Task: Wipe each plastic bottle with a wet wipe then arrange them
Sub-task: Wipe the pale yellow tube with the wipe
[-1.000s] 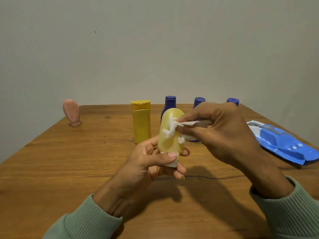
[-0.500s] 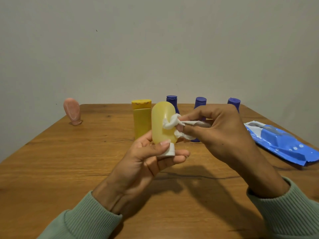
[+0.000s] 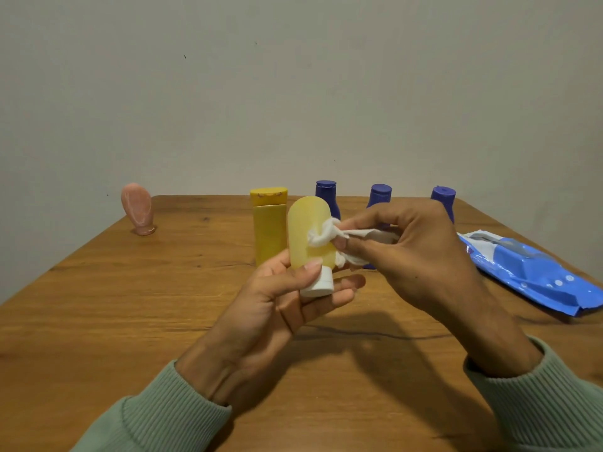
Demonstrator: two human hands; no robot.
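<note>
The left hand [image 3: 280, 298] holds a pale yellow bottle [image 3: 306, 223] cap-down above the wooden table [image 3: 130, 305], near the middle of the view. Its thumb lies across the bottle's lower front just above the white cap [image 3: 318, 283], and its fingers curl behind and under the cap, so the bottle is gripped at its neck end and stands roughly upright.

The right hand [image 3: 414, 256] pinches a bunched white wet wipe [image 3: 324, 236] between thumb and curled fingers. The wad at the wipe's tip touches the right side of the bottle's body, about halfway up.

Behind the held bottle, a yellow flip-top bottle [image 3: 269, 230] stands upright on the table, partly overlapped by it. To its right stand 3 blue bottles in a row along the far edge: the first blue bottle [image 3: 325, 190] shows its cap and shoulder just past the pale bottle, while the second blue bottle [image 3: 380, 195] and the third blue bottle [image 3: 443, 199] are mostly hidden by the right hand.

A pink bottle [image 3: 137, 207] stands alone, cap-down, at the far left corner, well apart from the others. A blue wipes pack [image 3: 535, 275] lies flat near the right edge. Both wrists wear green ribbed sleeves [image 3: 535, 402].
</note>
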